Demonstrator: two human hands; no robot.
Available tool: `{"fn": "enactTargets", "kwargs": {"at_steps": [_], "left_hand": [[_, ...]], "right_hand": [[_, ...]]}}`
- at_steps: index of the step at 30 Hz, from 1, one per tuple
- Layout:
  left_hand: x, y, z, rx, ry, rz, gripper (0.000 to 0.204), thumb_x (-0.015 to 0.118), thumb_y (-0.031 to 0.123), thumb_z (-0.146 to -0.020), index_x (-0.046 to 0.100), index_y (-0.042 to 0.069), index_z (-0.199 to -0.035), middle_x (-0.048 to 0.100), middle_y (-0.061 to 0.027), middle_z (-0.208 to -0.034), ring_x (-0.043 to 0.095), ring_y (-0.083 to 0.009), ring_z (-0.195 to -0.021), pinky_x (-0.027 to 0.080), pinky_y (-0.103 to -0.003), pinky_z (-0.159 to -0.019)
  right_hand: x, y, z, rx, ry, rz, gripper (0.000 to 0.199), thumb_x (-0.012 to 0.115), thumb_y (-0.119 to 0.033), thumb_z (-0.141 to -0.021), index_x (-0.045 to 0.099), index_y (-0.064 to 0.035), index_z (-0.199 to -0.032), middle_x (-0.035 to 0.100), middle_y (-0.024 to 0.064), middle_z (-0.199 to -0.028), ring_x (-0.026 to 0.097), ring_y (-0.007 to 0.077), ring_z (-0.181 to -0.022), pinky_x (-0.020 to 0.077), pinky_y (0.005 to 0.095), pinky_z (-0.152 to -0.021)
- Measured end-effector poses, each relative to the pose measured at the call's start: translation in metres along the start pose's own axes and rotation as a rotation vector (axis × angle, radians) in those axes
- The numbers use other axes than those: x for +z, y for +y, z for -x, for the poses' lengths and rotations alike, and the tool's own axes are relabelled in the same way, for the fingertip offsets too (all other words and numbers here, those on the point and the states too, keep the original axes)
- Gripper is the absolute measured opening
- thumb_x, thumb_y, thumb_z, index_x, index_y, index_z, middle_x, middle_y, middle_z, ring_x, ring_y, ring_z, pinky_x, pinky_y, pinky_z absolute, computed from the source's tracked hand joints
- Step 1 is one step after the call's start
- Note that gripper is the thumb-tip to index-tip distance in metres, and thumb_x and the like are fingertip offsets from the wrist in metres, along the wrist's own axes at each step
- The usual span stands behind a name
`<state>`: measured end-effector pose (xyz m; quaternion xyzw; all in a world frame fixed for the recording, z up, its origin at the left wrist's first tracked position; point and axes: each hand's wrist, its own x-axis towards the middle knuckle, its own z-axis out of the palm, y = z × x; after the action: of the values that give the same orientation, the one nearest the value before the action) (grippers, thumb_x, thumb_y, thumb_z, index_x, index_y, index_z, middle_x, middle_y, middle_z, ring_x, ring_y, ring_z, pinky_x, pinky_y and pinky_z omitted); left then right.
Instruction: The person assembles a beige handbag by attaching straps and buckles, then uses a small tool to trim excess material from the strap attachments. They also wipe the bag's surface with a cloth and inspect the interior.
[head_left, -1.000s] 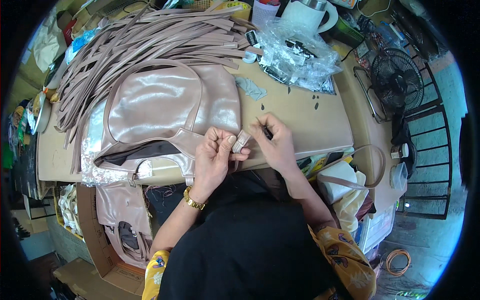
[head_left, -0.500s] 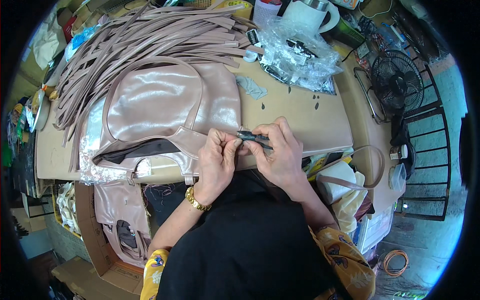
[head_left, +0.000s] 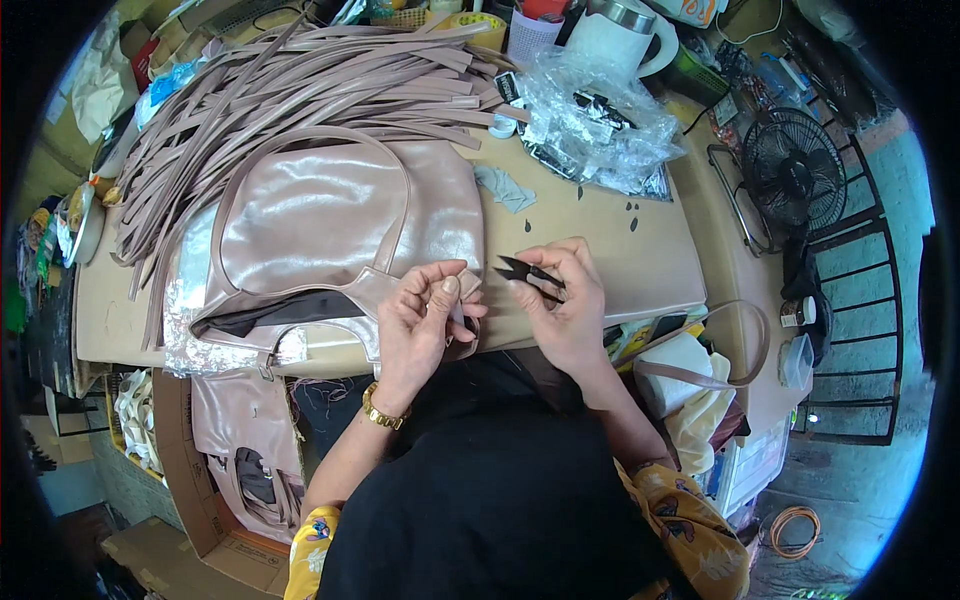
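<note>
A pinkish-beige leather handbag (head_left: 315,205) lies on the table, its handle looped above it and its dark lining showing at the mouth. Between the thumb and fingers of my left hand (head_left: 415,325), the narrow end of a matching leather strap (head_left: 468,284) is pinched; whether it joins the bag is hidden behind the hand. My right hand (head_left: 568,305) grips black thread snips (head_left: 530,274) just to the right, blades apart and pointing left toward the strap end. A small gap separates the blades from the strap.
Loose leather strips (head_left: 320,85) pile up at the back left. Clear plastic packaging (head_left: 600,120), a white kettle (head_left: 612,40) and a grey cloth scrap (head_left: 504,188) stand or lie farther back. A black fan (head_left: 795,168) is at right; a cardboard box (head_left: 190,450) holds bag pieces below the table's left side.
The snips have moved right, away from the left fingers, and their blades have spread. My left hand has turned, showing the strap end in its fingers.
</note>
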<state>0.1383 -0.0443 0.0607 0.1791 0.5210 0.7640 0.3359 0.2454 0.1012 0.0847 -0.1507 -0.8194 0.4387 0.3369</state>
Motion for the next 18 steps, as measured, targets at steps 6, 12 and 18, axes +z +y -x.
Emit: {"fn": "enactTargets", "kwargs": {"at_steps": [6, 12, 18], "left_hand": [[-0.001, -0.004, 0.0, 0.027, -0.007, -0.021, 0.028, 0.054, 0.016, -0.102, 0.058, -0.007, -0.117, 0.069, -0.0122, -0.094, 0.069, -0.013, -0.078, 0.056, -0.02, -0.058], [-0.002, -0.005, 0.0, 0.033, -0.017, -0.049, 0.027, 0.054, 0.016, -0.102, 0.059, -0.007, -0.115, 0.069, -0.0114, -0.094, 0.068, -0.0115, -0.076, 0.055, -0.02, -0.059], [-0.001, -0.011, 0.002, 0.084, -0.008, 0.01, 0.024, 0.053, 0.016, -0.102, 0.057, -0.005, -0.114, 0.069, -0.0117, -0.092, 0.067, -0.0105, -0.072, 0.054, -0.019, -0.056]], "right_hand": [[0.01, 0.0, -0.002, -0.209, 0.041, 0.179, 0.025, 0.081, -0.012, -0.073, 0.068, -0.0072, -0.094, 0.058, 0.0053, -0.088, 0.064, 0.022, -0.071, 0.0515, 0.0331, -0.06], [0.018, 0.009, -0.004, -0.24, 0.072, 0.159, 0.024, 0.081, -0.011, -0.073, 0.068, -0.0072, -0.092, 0.059, 0.0055, -0.087, 0.063, 0.0227, -0.07, 0.0509, 0.0343, -0.06], [0.018, 0.01, -0.006, -0.27, 0.059, 0.124, 0.02, 0.079, -0.009, -0.075, 0.067, -0.0052, -0.091, 0.059, 0.0077, -0.084, 0.062, 0.0212, -0.07, 0.0491, 0.0315, -0.059]]}}
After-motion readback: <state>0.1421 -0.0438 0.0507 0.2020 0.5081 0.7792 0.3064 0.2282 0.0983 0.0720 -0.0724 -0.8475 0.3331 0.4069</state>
